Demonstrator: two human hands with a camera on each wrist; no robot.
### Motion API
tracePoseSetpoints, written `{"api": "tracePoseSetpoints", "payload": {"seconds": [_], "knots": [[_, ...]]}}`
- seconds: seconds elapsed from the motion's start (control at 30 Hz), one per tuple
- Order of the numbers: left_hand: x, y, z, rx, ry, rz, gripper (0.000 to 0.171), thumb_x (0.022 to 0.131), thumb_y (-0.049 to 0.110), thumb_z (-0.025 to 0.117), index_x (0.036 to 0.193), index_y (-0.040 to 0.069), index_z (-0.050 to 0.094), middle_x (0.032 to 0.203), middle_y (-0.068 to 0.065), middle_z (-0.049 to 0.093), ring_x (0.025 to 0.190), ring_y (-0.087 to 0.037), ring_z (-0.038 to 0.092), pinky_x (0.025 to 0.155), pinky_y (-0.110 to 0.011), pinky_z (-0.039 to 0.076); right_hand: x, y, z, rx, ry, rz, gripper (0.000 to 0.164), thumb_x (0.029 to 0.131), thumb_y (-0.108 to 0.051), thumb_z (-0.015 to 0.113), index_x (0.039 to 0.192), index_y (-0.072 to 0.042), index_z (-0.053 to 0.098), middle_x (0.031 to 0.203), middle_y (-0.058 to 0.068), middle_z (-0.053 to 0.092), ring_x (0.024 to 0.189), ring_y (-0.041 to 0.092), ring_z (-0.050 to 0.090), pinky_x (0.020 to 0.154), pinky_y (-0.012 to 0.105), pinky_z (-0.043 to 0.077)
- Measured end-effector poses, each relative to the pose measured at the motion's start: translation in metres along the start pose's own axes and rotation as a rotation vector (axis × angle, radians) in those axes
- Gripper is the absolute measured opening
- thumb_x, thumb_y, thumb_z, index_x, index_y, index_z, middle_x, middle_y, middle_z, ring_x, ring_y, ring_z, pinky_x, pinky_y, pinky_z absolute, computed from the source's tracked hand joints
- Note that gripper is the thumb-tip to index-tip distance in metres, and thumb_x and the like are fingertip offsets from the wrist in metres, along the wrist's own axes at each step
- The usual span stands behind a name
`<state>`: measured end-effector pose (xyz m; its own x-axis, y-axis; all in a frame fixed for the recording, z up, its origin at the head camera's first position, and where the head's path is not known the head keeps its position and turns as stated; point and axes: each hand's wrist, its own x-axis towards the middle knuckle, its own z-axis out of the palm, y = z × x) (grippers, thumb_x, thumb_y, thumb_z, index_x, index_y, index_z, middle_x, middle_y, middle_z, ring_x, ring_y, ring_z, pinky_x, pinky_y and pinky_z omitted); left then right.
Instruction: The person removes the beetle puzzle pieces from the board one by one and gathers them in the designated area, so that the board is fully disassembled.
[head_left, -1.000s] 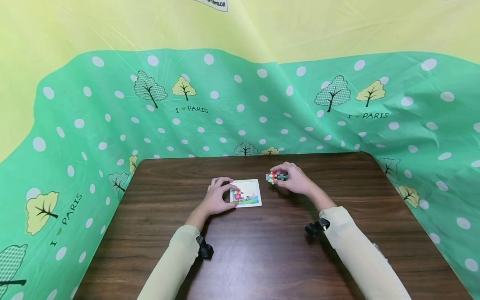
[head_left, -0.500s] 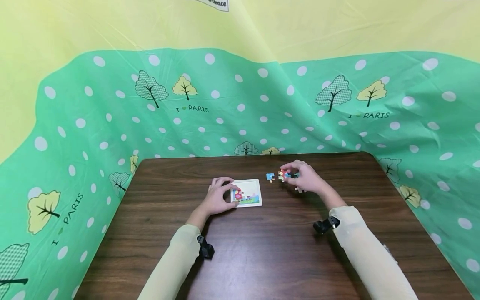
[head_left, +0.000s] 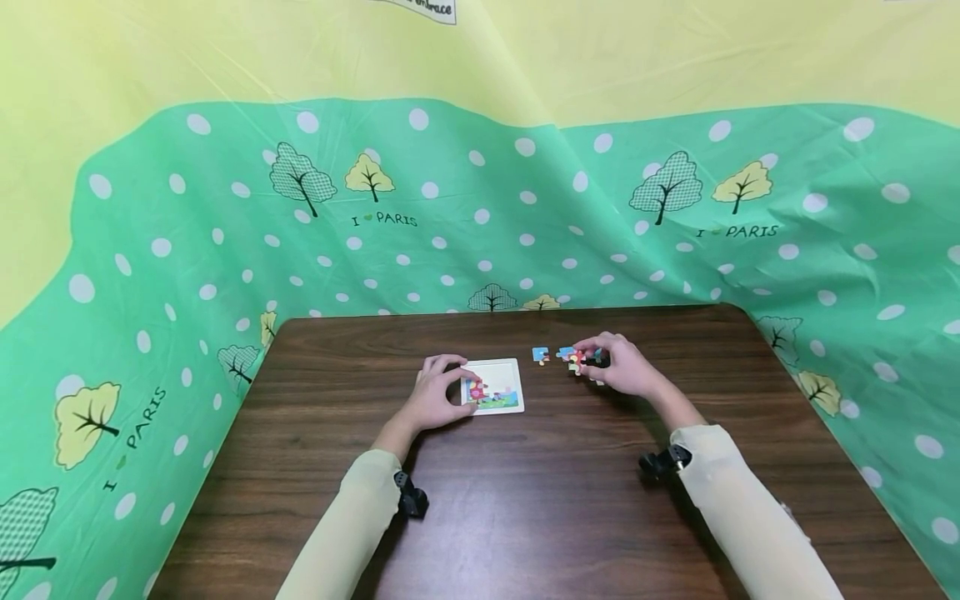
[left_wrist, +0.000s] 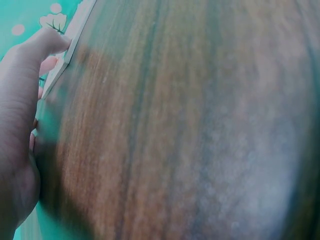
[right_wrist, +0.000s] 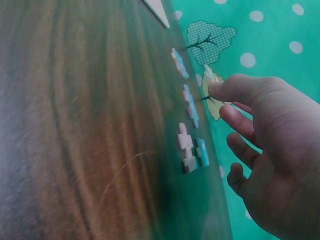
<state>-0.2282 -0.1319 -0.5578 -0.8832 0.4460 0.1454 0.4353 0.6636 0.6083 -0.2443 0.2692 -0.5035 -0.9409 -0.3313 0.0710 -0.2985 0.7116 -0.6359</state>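
So, left hand (head_left: 433,395): bent round the left end of the white puzzle tray (head_left: 497,372), thumb at the near rim, index finger reaching over the picture.
Right hand (head_left: 624,367): thumb and index finger pinch a red-marked jigsaw piece (head_left: 576,358), which looks lifted off the table (head_left: 525,500); other fingers loosely bent, slightly apart.
Tray: flat on the table, picture filled along the lower part, upper part bare white.
Loose pieces: blue piece (head_left: 540,356) lies right of the tray, not touching it; others sit partly under the right hand, count unclear from the head view.
Piece handling: probably light, thin, stiff; tabs likely the weak point. Best held by opposite edges, face uncovered.
Tray handling: likely light and rigid, could slide on the smooth top. Rim or corner is the place to hold.
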Motion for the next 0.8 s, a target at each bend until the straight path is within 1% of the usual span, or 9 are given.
{"api": "tracePoseSetpoints", "payload": {"seconds": [0.1,0.27,0.5,0.63,0.8], "knots": [[0.000,0.000,0.000,0.002,-0.006,-0.003,0.044,0.089,0.036,0.085,0.130,0.022,0.079,0.163,-0.012,0.055,0.153,-0.042,0.040,0.122,-0.071,0.035,-0.003,0.003,0.003,-0.002,-0.003,-0.007,0.040,0.099,-0.010,0.084,0.136,-0.003,0.077,0.114,0.017,0.072,0.112,0.038,0.056,0.092,0.042,0.041],[0.000,-0.001,0.000,0.008,-0.019,-0.012,0.045,0.089,0.036,0.086,0.131,0.022,0.079,0.165,-0.013,0.054,0.155,-0.043,0.038,0.123,-0.070,0.035,-0.008,0.008,0.009,-0.004,-0.014,-0.029,0.038,0.098,-0.007,0.084,0.135,-0.003,0.078,0.112,0.016,0.072,0.106,0.034,0.053,0.090,0.040,0.039],[0.000,0.000,-0.001,0.003,-0.009,-0.005,0.045,0.088,0.035,0.086,0.131,0.022,0.079,0.164,-0.013,0.055,0.154,-0.043,0.039,0.123,-0.071,0.035,-0.011,0.013,0.014,-0.018,-0.002,-0.046,0.038,0.097,-0.005,0.084,0.134,-0.004,0.079,0.112,0.016,0.076,0.104,0.031,0.054,0.089,0.038,0.040],[0.000,0.001,-0.001,0.002,0.002,0.002,0.044,0.088,0.034,0.086,0.130,0.021,0.079,0.162,-0.013,0.056,0.153,-0.043,0.040,0.122,-0.072,0.035,-0.011,0.013,0.017,-0.010,0.000,-0.037,0.038,0.097,-0.007,0.084,0.134,-0.004,0.079,0.112,0.015,0.077,0.104,0.031,0.051,0.087,0.036,0.037],[-0.001,0.002,-0.001,-0.006,0.000,0.003,0.044,0.089,0.034,0.085,0.130,0.020,0.079,0.163,-0.014,0.056,0.153,-0.044,0.040,0.122,-0.073,0.035,-0.012,0.011,0.018,-0.005,0.002,-0.060,0.037,0.096,-0.007,0.086,0.132,-0.002,0.080,0.109,0.015,0.076,0.104,0.031,0.051,0.088,0.037,0.036]]}}
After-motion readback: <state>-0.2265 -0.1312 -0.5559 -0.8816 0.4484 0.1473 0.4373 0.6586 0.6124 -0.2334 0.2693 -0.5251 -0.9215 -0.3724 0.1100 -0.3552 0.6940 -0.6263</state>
